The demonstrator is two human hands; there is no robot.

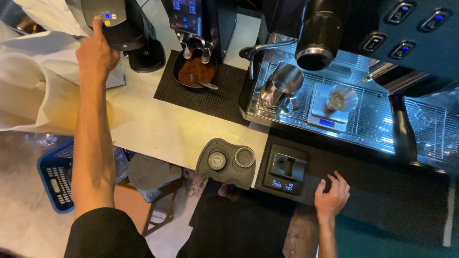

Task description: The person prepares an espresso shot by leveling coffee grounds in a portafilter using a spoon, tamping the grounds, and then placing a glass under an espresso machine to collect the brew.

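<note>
Left forearm: nearest the camera, bare below a black sleeve, stretched up along the left side of the white counter [158, 129].
Left hand [97, 53]: at the top left, index finger extended and its tip touching the lit button panel of the black grinder [122, 24]; the other fingers are curled in, holding nothing.
Right hand [332, 195]: low on the right, resting palm down on the dark front counter [382, 200], fingers slightly spread, clamped on nothing.
Small device with blue display [285, 170]: just left of the right hand, near it but not touching.
Tamping station [226, 162]: dark grey, with two round recesses, at the counter edge between the arms.
Second grinder [196, 24]: right of the first, above a portafilter [195, 71] heaped with brown coffee grounds, set on a black rubber mat [224, 95].
Espresso machine drip tray [373, 119]: holds a steel milk pitcher [282, 86] and a small glass of coffee [340, 99] standing on a scale [327, 117].
Blue plastic crate [55, 177]: on the floor below the left forearm.
</note>
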